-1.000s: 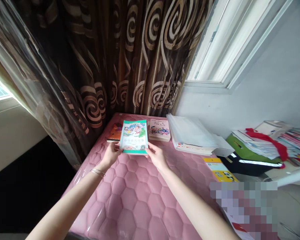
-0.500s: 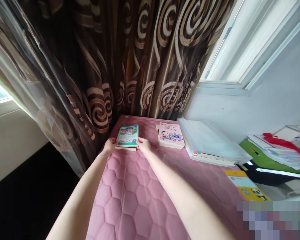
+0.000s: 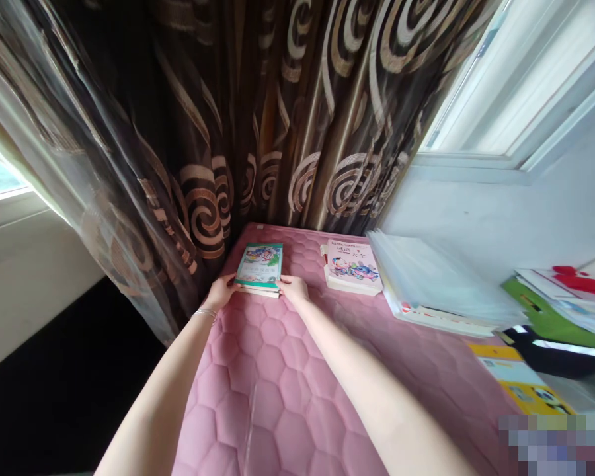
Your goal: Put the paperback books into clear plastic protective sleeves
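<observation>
A green-bordered book (image 3: 260, 264) with a colourful picture on its cover lies on top of at least one other book (image 3: 265, 292), whose pale edge shows below it. My left hand (image 3: 221, 291) grips the green book's near left corner. At the near right corner, my right hand (image 3: 292, 288) pinches it between thumb and fingers. The stack lies on the pink quilted mattress (image 3: 277, 383), close to the curtain. To the right of my right hand sits a thick pink book (image 3: 353, 266) with cartoon figures on its cover.
A pile in clear plastic sleeves (image 3: 431, 284) lies right of the pink book. Further right are a yellow panda-print item (image 3: 523, 380) and a green folder (image 3: 555, 314) under papers and something red (image 3: 580, 283). A dark patterned curtain (image 3: 277, 119) hangs along the far edge.
The view has shifted, so everything sits a little further right. The green book now lies more squarely over the one beneath, with both hands still on it.
</observation>
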{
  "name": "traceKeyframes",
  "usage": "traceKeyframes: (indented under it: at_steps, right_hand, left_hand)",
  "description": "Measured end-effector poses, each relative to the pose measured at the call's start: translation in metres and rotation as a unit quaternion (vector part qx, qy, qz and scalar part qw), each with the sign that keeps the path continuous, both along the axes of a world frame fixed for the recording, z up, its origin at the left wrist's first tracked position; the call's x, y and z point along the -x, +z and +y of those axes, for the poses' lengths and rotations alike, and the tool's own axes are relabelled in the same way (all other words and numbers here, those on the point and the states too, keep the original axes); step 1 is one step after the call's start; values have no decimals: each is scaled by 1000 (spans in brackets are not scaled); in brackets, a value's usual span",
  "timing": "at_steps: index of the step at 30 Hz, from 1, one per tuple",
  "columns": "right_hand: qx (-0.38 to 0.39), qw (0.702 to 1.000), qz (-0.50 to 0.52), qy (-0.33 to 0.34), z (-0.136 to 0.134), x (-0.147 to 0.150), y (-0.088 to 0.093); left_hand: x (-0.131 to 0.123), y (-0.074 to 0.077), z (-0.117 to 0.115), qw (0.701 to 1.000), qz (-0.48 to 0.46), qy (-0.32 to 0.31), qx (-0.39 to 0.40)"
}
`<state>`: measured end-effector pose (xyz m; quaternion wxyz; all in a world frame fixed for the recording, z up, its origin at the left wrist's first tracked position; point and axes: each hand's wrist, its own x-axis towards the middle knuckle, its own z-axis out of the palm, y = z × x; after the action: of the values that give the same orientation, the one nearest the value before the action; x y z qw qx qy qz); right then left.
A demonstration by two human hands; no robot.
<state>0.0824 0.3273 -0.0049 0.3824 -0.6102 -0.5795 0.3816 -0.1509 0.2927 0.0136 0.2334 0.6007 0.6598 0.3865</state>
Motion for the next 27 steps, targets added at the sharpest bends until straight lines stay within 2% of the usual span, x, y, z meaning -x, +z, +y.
traceKeyframes:
  at_steps: [11, 27]
  right_hand:
    - [-29, 999, -29, -3, -8, 0, -3]
    - [-72, 989, -125, 2, -27, 7, 7]
  left_hand:
    - [-11, 7, -5, 994, 112, 10, -8]
    - [-10, 4, -5, 987, 158, 16, -13]
